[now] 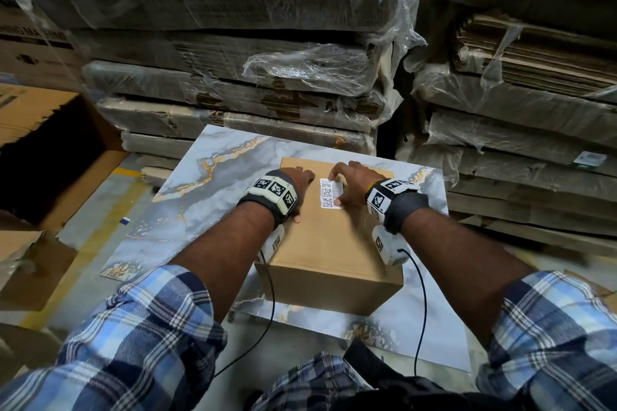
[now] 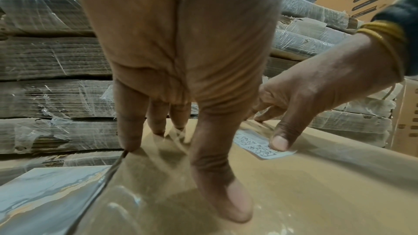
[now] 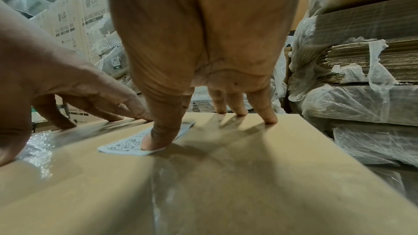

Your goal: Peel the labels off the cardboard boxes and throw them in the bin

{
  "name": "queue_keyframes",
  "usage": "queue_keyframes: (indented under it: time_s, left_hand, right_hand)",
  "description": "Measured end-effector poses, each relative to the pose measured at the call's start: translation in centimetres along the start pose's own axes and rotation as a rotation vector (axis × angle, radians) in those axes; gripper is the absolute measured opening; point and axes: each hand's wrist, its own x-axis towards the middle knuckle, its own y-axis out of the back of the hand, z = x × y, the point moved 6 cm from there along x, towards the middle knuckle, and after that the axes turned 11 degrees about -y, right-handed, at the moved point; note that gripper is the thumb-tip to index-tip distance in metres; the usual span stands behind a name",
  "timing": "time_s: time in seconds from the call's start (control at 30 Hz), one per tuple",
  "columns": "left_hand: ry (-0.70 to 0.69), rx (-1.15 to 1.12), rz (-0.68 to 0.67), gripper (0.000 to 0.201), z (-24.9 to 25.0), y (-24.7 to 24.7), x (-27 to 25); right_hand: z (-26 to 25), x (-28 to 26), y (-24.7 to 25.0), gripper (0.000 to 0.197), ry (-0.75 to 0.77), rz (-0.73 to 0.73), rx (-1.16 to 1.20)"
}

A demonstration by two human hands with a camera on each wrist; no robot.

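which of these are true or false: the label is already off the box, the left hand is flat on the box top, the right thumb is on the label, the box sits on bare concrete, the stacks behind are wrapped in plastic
1. The label is already off the box. False: it still lies on the box top, with only its near corner looking slightly lifted in the left wrist view.
2. The left hand rests on the box top with spread fingers. True.
3. The right hand has its thumb on the label. True.
4. The box sits on bare concrete. False: it sits on a marbled tile slab.
5. The flattened cardboard stacks behind are wrapped in clear plastic. True.
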Motion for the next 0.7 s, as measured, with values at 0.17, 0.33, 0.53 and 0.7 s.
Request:
queue_keyframes:
  time_s: [0.17,0.33,0.53,0.7]
  left_hand:
    - [0.007,-0.009,0.008,0.120,0.02,-0.07,-0.11]
    - [0.012,-0.018,0.011,0.118,-0.03,-0.02,-0.15]
    - [0.018,-0.020,0.003,0.119,0.08,0.07,-0.34]
    - [0.010,-0.006,0.019,0.118,0.18,0.05,-0.47]
  right_hand:
    - [0.21,-0.05,-0.25,0.063,0.003,0.017,0.003]
    - [0.10,-0.13,-0.33,0.048,0.012,0.002,0.027]
    - [0.17,-0.13,-0.28,0.055,0.013,0.011,0.031]
    - [0.30,-0.10,-0.37,0.059,0.009,0.014,0.042]
